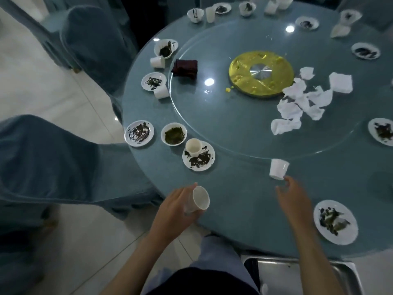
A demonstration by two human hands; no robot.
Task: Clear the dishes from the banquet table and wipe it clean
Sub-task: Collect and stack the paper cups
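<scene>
The near edge of the round blue table [244, 201] curves between both arms. On it, a bare stretch lies between the left hand [176, 207] and the right hand [295, 201]. A covered chair [53, 162] stands close against the table on the left, and another chair [95, 43] stands further back with pale tiled floor [42, 81] between them. A steel tray [297, 275] sits low, just below the table's edge by the right arm.

A glass turntable [234, 128] fills the middle. It carries a gold disc [240, 75], a heap of crumpled white napkins [302, 103] and a folded dark red cloth [185, 68].

Dirty white plates ring the outer band. One smeared plate [348, 235] lies just right of the right hand. Another plate [210, 165] on the left has a small cup [193, 146] standing on it, beside a bowl [174, 134] of greenish scraps.

The left hand's fingers curl around a white cup [200, 201], held tilted at the table's edge with its mouth towards the camera. The right hand's fingers are spread apart, their tips at the base of a second white cup [278, 169], which leans by the turntable's rim; I cannot tell whether they touch it.
</scene>
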